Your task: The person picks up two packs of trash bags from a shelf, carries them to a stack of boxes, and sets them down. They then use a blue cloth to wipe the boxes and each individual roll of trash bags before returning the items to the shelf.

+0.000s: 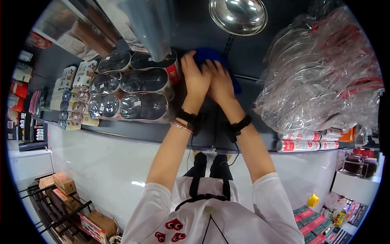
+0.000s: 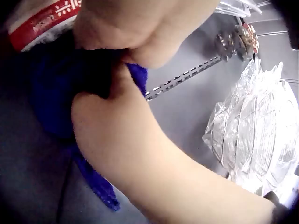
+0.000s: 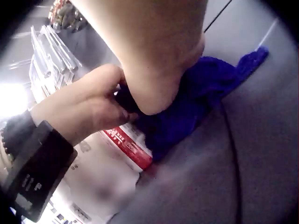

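A blue cloth (image 1: 208,55) lies bunched on the dark shelf (image 1: 243,57), beneath both hands. The left hand (image 1: 197,79) rests on its left part, fingers extended forward. Close beside it, touching, the right hand (image 1: 220,83) presses on the cloth with its fingers spread a little. In the left wrist view, the cloth (image 2: 51,93) trails a narrow strip downward, and the hands hide its middle. The right wrist view shows the cloth (image 3: 187,107) spreading out past the right hand (image 3: 154,79), near a red-and-white label; the left hand (image 3: 93,102) reaches in from the left.
Wrapped packs with dark oval tops (image 1: 144,80) stand left of the hands. A shiny metal bowl (image 1: 238,16) sits farther back. Plastic-wrapped wire racks (image 1: 313,77) fill the right side, with red-and-white rolls (image 1: 300,145) at the front edge. A grey-blue plastic-like item (image 1: 152,28) hangs at upper left.
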A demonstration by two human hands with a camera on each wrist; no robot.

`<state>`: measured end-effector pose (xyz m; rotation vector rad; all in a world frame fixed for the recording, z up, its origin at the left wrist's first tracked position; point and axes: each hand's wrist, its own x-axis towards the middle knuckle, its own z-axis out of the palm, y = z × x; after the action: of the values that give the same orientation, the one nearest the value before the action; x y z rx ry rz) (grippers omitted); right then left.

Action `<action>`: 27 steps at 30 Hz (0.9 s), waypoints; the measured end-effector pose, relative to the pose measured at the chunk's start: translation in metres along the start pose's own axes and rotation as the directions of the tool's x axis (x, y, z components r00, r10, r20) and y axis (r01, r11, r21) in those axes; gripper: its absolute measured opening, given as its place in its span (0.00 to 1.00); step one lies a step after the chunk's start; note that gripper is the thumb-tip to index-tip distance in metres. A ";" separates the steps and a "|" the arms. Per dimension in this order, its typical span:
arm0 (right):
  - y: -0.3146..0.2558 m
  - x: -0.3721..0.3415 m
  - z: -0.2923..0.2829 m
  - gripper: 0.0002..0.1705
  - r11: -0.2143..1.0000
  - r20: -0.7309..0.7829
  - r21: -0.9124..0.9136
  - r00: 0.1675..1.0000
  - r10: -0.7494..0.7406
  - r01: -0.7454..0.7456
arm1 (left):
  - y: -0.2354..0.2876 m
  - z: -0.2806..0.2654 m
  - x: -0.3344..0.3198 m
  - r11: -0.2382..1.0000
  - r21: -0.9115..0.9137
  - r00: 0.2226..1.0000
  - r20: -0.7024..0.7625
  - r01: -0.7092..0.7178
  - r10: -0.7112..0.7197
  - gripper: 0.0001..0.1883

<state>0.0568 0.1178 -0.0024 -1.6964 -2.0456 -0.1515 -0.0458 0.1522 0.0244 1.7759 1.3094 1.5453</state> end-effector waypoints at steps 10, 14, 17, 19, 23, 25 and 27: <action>0.007 -0.018 -0.016 0.34 0.963 0.174 -0.004 0.948 0.267 -0.271 | -0.012 -0.009 -0.028 0.863 0.492 0.929 0.361 -0.116 -0.081 0.30; 0.021 -0.032 -0.048 0.37 0.936 0.336 0.048 0.888 0.314 -0.349 | 0.010 -0.016 -0.041 0.810 0.565 0.863 0.477 -0.155 -0.168 0.32; 0.020 -0.066 -0.063 0.38 0.939 0.369 0.108 0.891 0.267 -0.326 | 0.024 -0.037 -0.063 0.832 0.527 0.794 0.573 -0.171 -0.200 0.32; 0.008 -0.092 -0.081 0.37 0.910 0.404 0.190 0.874 0.269 -0.368 | 0.035 -0.050 -0.079 0.843 0.504 0.764 0.615 -0.188 -0.197 0.32; -0.009 -0.139 -0.090 0.34 0.824 0.454 0.284 0.826 0.334 -0.490 | 0.048 -0.067 -0.119 0.876 0.471 0.734 0.633 -0.110 -0.248 0.31; -0.014 -0.161 -0.083 0.33 0.807 0.378 0.345 0.858 0.348 -0.479 | 0.053 -0.067 -0.138 0.889 0.457 0.785 0.554 -0.007 -0.278 0.31; -0.019 -0.174 -0.077 0.31 0.792 0.291 0.405 0.886 0.362 -0.457 | 0.054 -0.067 -0.144 0.902 0.431 0.780 0.569 -0.013 -0.260 0.30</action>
<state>0.0821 -0.0718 -0.0048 -1.8338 -1.5987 0.6322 -0.0779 -0.0123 0.0141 2.1332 1.4208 0.5176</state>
